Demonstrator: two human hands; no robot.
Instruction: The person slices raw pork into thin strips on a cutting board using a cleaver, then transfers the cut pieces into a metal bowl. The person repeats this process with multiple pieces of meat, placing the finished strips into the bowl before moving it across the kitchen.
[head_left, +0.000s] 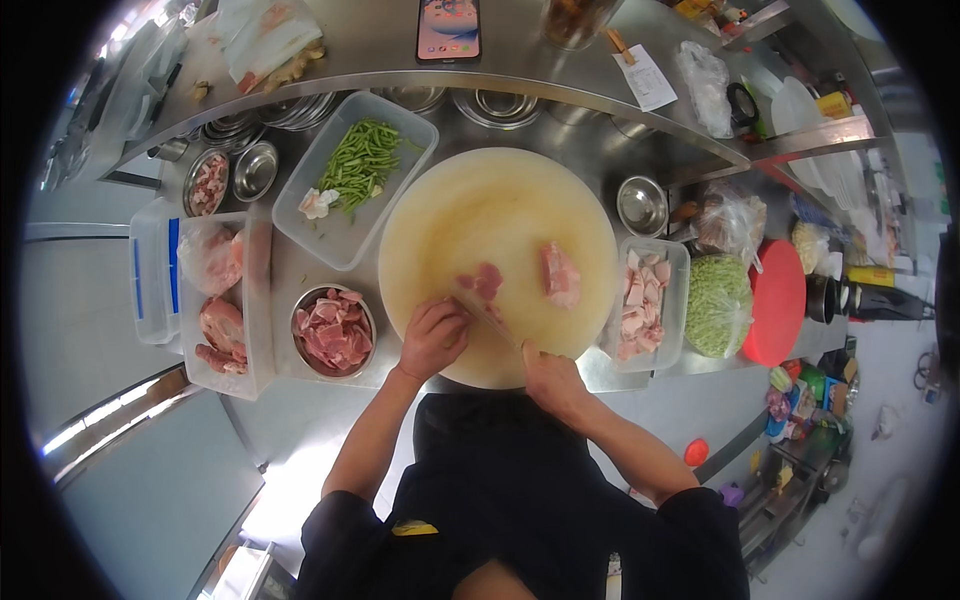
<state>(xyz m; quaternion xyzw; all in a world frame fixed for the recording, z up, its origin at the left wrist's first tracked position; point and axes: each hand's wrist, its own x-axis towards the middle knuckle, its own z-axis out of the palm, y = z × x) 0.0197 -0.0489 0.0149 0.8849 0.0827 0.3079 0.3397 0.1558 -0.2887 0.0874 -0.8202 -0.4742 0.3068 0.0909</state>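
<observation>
My right hand (555, 379) grips the handle of a kitchen knife (491, 319) at the front of a round, pale chopping board (502, 172). The blade is seen nearly edge-on and slants up and left from that hand. My left hand (435, 337) rests on the board with bent fingers by the far end of the blade. Whatever lies beneath those fingers is hidden. Just beyond the blade are a few thin slices of red meat (484, 280). A larger pink piece of meat (560, 276) lies apart on the board's right side.
Left of the board stand a steel bowl of sliced meat (335, 334), a plastic tub of cut green beans (360, 161) and a tub of meat pieces (223, 330). To the right is a tub of pale meat pieces (641, 307). A steel shelf (510, 71) overhangs the back.
</observation>
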